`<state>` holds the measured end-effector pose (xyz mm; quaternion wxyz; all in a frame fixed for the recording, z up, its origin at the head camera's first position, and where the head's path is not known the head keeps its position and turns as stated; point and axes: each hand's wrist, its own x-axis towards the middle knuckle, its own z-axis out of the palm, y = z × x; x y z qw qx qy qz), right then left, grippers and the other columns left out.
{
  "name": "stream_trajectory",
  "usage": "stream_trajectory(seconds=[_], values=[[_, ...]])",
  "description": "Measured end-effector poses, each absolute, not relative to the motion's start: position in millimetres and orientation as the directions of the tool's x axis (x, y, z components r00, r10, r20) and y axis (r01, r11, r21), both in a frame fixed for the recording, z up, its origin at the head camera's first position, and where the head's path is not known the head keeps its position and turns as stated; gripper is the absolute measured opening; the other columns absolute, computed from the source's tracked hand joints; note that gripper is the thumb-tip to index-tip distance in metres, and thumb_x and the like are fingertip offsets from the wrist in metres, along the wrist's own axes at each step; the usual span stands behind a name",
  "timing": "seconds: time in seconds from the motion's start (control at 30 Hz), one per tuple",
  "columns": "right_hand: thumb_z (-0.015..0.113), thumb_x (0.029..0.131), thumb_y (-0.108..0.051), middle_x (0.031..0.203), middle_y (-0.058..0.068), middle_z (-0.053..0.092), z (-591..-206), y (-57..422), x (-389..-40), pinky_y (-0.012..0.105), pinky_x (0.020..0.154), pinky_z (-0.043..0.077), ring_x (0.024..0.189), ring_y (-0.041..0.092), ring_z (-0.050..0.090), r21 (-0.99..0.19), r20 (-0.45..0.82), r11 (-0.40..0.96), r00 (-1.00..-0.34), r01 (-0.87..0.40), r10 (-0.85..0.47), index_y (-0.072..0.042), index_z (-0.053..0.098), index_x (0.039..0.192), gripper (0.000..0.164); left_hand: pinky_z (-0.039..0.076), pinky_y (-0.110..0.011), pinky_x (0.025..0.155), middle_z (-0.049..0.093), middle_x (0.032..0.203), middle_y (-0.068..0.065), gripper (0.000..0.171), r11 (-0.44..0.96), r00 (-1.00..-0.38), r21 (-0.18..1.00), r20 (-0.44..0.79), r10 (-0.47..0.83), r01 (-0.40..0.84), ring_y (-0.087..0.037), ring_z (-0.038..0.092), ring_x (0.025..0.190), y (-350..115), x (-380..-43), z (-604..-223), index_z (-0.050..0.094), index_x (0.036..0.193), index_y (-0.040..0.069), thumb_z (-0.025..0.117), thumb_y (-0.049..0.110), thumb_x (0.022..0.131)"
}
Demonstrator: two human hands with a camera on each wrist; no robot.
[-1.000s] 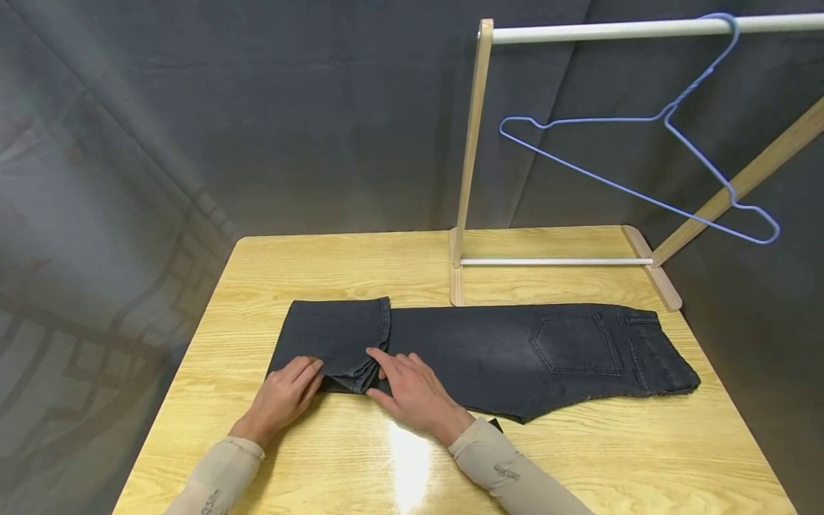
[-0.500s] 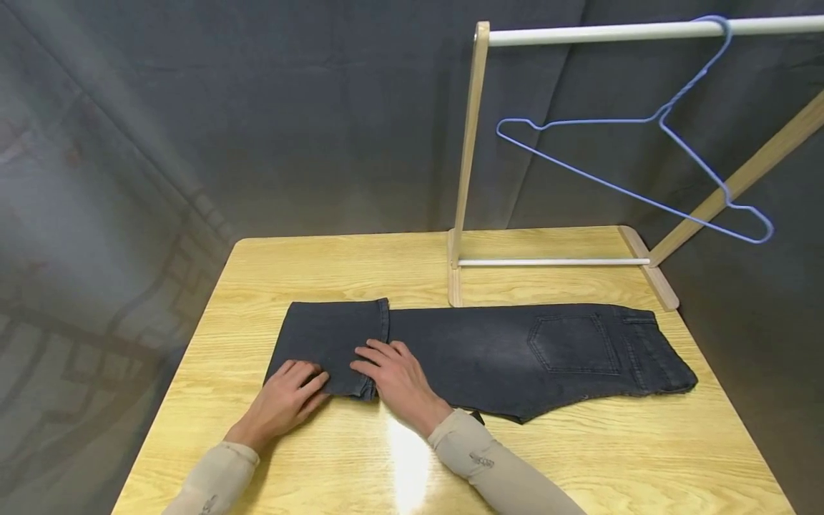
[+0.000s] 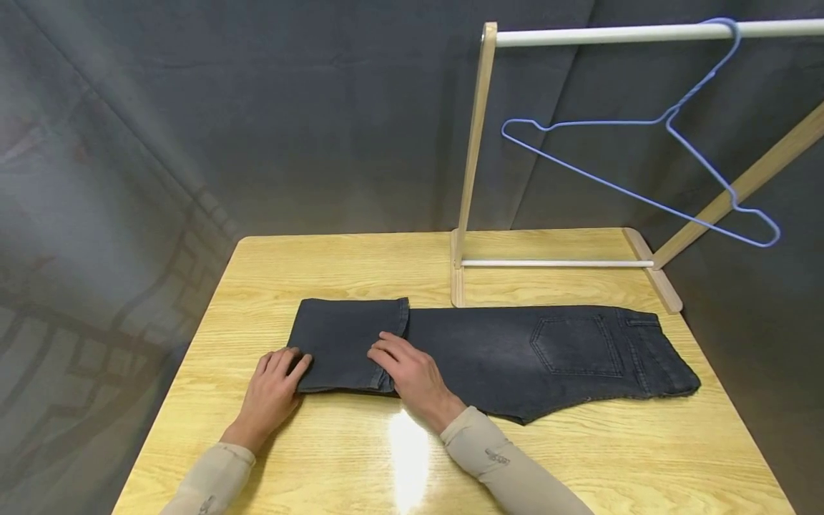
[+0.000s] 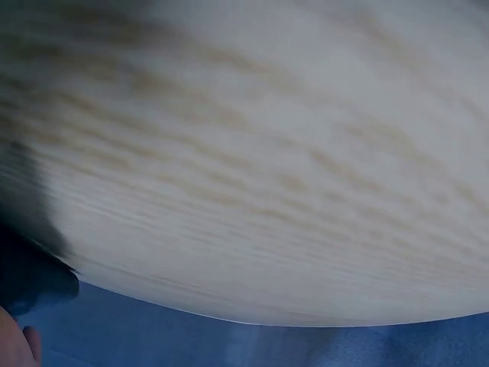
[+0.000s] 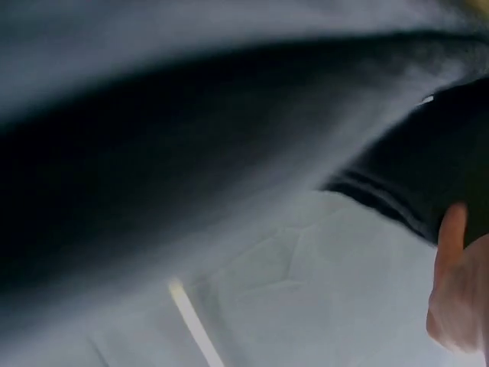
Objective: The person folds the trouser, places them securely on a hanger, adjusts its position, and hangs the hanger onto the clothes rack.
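A pair of dark grey jeans [image 3: 479,347] lies flat on the wooden table, waistband to the right. The lower leg is folded back over the rest, making a double layer [image 3: 347,336] on the left. At the folded edge is my left hand [image 3: 269,393], its fingertips touching the cloth near the front corner. My right hand [image 3: 412,372] rests on the turned-back hem with fairly straight fingers; its thumb is hidden. In the right wrist view, fingers [image 5: 452,229] lie against the dark cloth by the stitched hem. The left wrist view catches only a bit of the hand at its lower-left corner.
A wooden rack with a white top rail [image 3: 611,33] stands behind the jeans, its feet on the table [image 3: 341,268]. From the rail hangs a blue wire hanger [image 3: 592,172]. Grey curtain [image 3: 322,121] encloses the back and sides.
The folded part of the leg has shifted right, and its crumpled front hem corner now lies flatter. My left hand has moved left to the fold; my right hand moved slightly right with the hem.
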<state>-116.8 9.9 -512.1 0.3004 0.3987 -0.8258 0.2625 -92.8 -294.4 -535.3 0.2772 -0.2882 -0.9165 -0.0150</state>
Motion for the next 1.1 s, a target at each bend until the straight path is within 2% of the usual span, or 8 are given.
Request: stream_trajectory(seconds=[0.2,0.43,0.5,0.6,0.7,0.9,1.0,1.1], values=[[0.039,0.107,-0.007,0.11,0.005,0.065,-513.1,39.5,-107.9,0.026,0.089,0.057,0.124,0.024,0.062,-0.203,0.728,0.556,-0.504,-0.806,-0.465,-0.012,0.07,0.108,0.031,0.044,-0.053,0.092,0.059,0.117,-0.023,0.052,0.819,-0.672,-0.117,0.514,0.534,0.562,-0.04,0.056,0.11,-291.8,-91.3,-532.4,0.065,0.12,0.005,0.068,0.004,0.068],[0.036,0.108,-0.01,0.11,0.006,0.067,-516.1,80.3,-92.6,0.03,0.091,0.057,0.122,0.025,0.062,-0.171,0.73,0.571,-0.492,-0.803,-0.474,-0.011,0.071,0.107,0.035,0.042,-0.051,0.093,0.06,0.116,-0.022,0.053,0.775,-0.627,-0.149,0.503,0.594,0.614,-0.038,0.056,0.109,-291.6,-91.2,-535.4,0.066,0.119,0.005,0.064,0.009,0.066],[0.038,0.108,-0.011,0.109,0.006,0.067,-515.8,92.7,-91.3,0.031,0.091,0.057,0.121,0.026,0.063,-0.159,0.746,0.565,-0.473,-0.81,-0.469,-0.01,0.072,0.107,0.034,0.042,-0.051,0.093,0.061,0.116,-0.021,0.05,0.767,-0.621,-0.15,0.5,0.603,0.624,-0.038,0.056,0.11,-289.7,-91.5,-537.3,0.066,0.119,0.006,0.059,0.015,0.071],[0.041,0.107,-0.008,0.108,0.008,0.068,-514.0,112.8,-93.4,0.032,0.091,0.056,0.119,0.028,0.064,-0.142,0.777,0.548,-0.436,-0.824,-0.454,-0.008,0.072,0.106,0.031,0.042,-0.051,0.094,0.061,0.119,-0.02,0.043,0.761,-0.62,-0.148,0.493,0.61,0.632,-0.036,0.056,0.112,-284.6,-92.1,-540.3,0.065,0.124,0.007,0.045,0.026,0.091],[0.042,0.105,-0.005,0.107,0.01,0.069,-513.7,134.0,-97.0,0.033,0.091,0.056,0.118,0.031,0.064,-0.125,0.784,0.537,-0.415,-0.834,-0.463,-0.005,0.072,0.104,0.03,0.043,-0.051,0.095,0.061,0.125,-0.018,0.052,0.746,-0.616,-0.146,0.473,0.63,0.65,-0.035,0.056,0.116,-277.3,-92.6,-542.3,0.063,0.13,0.01,0.027,0.039,0.106],[0.03,0.11,-0.014,0.118,0.004,0.067,-527.5,168.5,-93.2,0.034,0.092,0.055,0.124,0.025,0.061,-0.198,0.576,0.523,-0.53,-0.829,-0.623,-0.011,0.069,0.111,0.039,0.044,-0.05,0.1,0.056,0.141,-0.014,0.06,0.718,-0.633,-0.132,0.382,0.673,0.684,-0.033,0.052,0.13,-269.5,-92.6,-543.9,0.058,0.139,0.014,0.017,0.044,0.108],[0.042,0.107,-0.009,0.127,0.001,0.064,-533.6,178.2,-89.5,0.034,0.093,0.055,0.128,0.022,0.059,-0.256,0.44,0.541,-0.595,-0.801,-0.673,-0.017,0.068,0.116,0.028,0.044,-0.05,0.102,0.052,0.148,-0.011,0.052,0.721,-0.669,-0.082,0.316,0.673,0.688,-0.032,0.047,0.136,-270.1,-93.6,-542.9,0.055,0.143,0.016,0.026,0.042,0.107],[0.057,0.097,0.002,0.132,-0.002,0.063,-535.3,183.4,-88.8,0.035,0.095,0.055,0.132,0.02,0.056,-0.303,0.357,0.573,-0.648,-0.761,-0.673,-0.022,0.067,0.118,0.033,0.04,-0.053,0.103,0.048,0.151,-0.007,0.045,0.729,-0.729,0.102,0.234,0.643,0.676,-0.031,0.043,0.14,-270.6,-96.0,-538.4,0.053,0.144,0.021,0.048,0.036,0.102]])
